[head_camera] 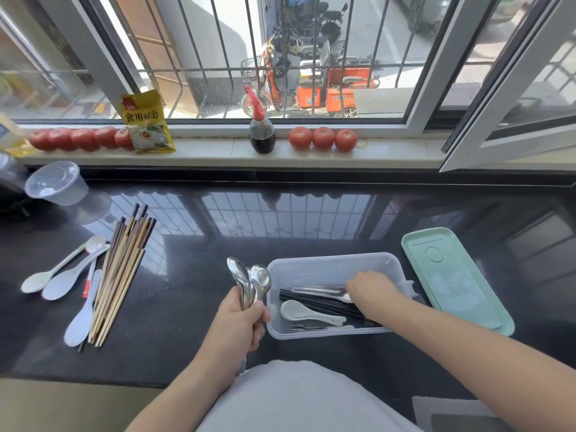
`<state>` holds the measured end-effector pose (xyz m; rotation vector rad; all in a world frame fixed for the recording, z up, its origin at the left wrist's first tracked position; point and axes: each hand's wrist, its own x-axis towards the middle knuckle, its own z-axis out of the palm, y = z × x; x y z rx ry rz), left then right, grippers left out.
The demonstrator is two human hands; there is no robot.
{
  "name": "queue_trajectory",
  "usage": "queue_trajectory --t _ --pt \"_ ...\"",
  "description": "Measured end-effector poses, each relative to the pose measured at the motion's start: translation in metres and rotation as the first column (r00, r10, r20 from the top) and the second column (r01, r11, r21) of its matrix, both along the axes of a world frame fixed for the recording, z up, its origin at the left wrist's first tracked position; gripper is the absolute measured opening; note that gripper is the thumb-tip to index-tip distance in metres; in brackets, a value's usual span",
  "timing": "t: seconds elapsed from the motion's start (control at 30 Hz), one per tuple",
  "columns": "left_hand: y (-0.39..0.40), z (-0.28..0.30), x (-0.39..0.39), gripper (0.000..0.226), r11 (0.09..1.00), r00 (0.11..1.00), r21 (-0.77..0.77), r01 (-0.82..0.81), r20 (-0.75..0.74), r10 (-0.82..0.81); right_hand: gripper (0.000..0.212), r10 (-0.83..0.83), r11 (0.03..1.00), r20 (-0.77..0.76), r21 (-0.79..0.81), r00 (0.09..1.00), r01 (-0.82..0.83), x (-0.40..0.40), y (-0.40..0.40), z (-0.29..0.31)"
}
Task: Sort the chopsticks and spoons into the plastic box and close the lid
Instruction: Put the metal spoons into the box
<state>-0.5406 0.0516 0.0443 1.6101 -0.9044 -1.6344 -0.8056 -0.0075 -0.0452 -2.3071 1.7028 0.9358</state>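
Your left hand (241, 319) is clamped round the handles of a bunch of steel spoons (249, 280), bowls up, just left of the clear plastic box (333, 263); they look stiff, slick and fairly heavy, so grip low on the stems. Your right hand (371, 286) is down in the box, fingers curled at a metal utensil (321, 289) lying over the black chopsticks (314, 300), though you can't tell whether it truly grips. The loose wooden chopsticks (120, 275) on the desk (311, 219) look light and roll-prone, best gathered mid-length.

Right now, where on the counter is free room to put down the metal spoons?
Bare counter lies between the chopsticks and the box, and behind the box toward the sill. Crowded: the left pile, and inside the box, where the right hand is.
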Motion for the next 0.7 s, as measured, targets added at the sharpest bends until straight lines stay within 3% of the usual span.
queue_trajectory --t 0.4,0.53,0.7 --pt "0.001 -0.001 0.002 0.013 1.000 1.000 0.006 -0.004 0.005 0.004 0.019 0.076 0.993 -0.025 0.095 0.997 -0.074 -0.002 -0.005 -0.003" --pt "0.001 -0.001 0.001 0.013 1.000 1.000 0.014 -0.005 0.007 0.005 0.047 0.022 0.985 0.008 0.170 1.000 -0.023 -0.001 -0.009 0.000" --pt "0.001 0.000 0.000 0.015 1.000 1.000 0.014 0.014 0.013 -0.014 0.044 0.092 0.981 0.014 0.169 0.996 -0.093 0.005 -0.013 0.004"
